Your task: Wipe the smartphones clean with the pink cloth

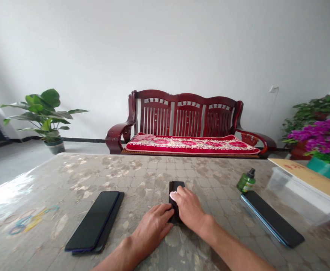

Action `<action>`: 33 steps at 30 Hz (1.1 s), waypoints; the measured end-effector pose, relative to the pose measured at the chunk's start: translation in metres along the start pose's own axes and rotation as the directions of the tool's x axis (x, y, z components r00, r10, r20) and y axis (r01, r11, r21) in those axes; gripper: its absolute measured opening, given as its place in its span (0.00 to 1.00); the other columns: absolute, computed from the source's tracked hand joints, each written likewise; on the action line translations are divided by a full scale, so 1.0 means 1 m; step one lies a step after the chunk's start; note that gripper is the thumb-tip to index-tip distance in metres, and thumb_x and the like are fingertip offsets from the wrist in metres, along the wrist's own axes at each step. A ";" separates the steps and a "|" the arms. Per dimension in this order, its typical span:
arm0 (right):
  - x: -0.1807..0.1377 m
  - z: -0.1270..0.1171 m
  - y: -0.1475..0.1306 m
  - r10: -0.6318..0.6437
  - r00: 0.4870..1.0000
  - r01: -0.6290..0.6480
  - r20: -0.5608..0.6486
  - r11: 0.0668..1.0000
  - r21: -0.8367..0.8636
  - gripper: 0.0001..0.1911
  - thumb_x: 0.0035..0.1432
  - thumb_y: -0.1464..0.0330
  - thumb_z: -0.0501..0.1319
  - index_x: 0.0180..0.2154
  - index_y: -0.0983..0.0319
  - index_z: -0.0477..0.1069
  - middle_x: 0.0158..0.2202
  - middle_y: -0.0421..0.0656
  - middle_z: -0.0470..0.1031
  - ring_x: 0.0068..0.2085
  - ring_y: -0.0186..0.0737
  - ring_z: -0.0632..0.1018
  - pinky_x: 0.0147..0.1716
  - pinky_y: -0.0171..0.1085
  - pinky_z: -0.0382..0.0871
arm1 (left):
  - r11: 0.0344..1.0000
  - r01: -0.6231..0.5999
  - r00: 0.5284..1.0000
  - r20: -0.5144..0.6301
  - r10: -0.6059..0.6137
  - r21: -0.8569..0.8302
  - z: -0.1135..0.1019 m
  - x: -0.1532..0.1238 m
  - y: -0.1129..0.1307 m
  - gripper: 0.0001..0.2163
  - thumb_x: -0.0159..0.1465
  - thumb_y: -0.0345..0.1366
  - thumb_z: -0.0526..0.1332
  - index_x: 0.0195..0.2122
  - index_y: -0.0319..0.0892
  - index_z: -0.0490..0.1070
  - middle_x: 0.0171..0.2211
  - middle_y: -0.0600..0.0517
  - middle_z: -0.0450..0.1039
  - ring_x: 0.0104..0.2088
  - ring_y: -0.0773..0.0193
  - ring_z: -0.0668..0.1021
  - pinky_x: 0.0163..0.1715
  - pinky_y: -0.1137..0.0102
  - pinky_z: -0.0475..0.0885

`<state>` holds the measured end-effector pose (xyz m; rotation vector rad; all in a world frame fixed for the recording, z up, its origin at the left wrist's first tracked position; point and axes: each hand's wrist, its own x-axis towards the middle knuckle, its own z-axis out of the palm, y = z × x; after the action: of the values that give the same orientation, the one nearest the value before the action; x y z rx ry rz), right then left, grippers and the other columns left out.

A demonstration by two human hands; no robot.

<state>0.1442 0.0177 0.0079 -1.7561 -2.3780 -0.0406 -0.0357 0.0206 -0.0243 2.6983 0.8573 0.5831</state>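
Note:
A black smartphone lies flat on the table in front of me, its lower part largely covered by my hands. My left hand grips its lower left side, fingertips on the edge and thumb near the bottom corner. My right hand is closed on a small pinkish-white wad of cloth or tissue and presses it against the screen. To the left, one dark phone rests on top of another dark slab. At the right, a black phone with a light blue edge lies at a slant.
A small green bottle with a black cap stands behind the right phone. Beside it is a clear plastic box with a tan board on top. Coloured rubber bands lie at the left. A wooden bench stands beyond the patterned table.

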 end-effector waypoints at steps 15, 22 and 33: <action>0.021 0.004 0.011 0.080 0.997 -0.081 -0.016 0.996 -0.040 0.18 0.64 0.77 0.49 0.47 0.60 0.74 0.44 0.47 0.73 0.46 0.42 0.72 0.45 0.37 0.62 | 0.999 -0.021 0.999 -0.035 0.022 0.033 0.001 -0.001 -0.001 0.14 0.64 0.28 0.57 0.51 0.44 0.71 0.51 0.47 0.73 0.49 0.56 0.76 0.51 0.64 0.73; -0.015 0.000 -0.010 -0.051 0.998 0.051 0.028 0.999 -0.004 0.18 0.59 0.79 0.52 0.47 0.61 0.72 0.44 0.47 0.72 0.45 0.43 0.71 0.44 0.37 0.63 | 1.000 0.002 1.000 0.022 -0.001 -0.021 -0.004 0.002 0.003 0.18 0.62 0.26 0.58 0.52 0.45 0.70 0.52 0.49 0.72 0.51 0.57 0.75 0.54 0.64 0.70; 0.010 0.004 0.010 0.073 0.997 -0.074 -0.024 0.997 -0.038 0.19 0.61 0.79 0.51 0.48 0.60 0.74 0.44 0.47 0.73 0.45 0.43 0.72 0.45 0.37 0.62 | 1.000 -0.001 1.000 0.010 0.001 0.031 0.001 -0.001 0.000 0.16 0.62 0.26 0.60 0.51 0.40 0.71 0.52 0.45 0.72 0.50 0.54 0.75 0.53 0.63 0.71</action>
<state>0.1503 0.0311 0.0044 -1.8492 -2.3101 -0.0957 -0.0361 0.0198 -0.0256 2.7273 0.8691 0.5605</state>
